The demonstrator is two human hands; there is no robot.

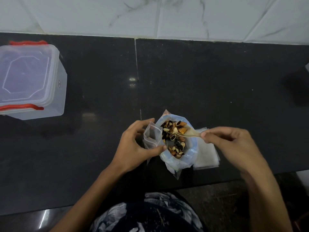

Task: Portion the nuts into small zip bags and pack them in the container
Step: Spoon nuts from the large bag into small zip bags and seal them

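Black stone counter (217,72) under white tiles (167,15); left grip (133,148) clamps zip bag (153,137), right grip (234,144) pinches spoon (192,133).

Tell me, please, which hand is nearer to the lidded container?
Left. The left hand holds the small zip bag on the side toward the container, which stands far off at the counter's left. The right hand, holding the spoon, is farther away.

Dark speckled stone counter (217,77) across mid-frame, white grey-veined marble tiled wall (150,15) along top, dim light
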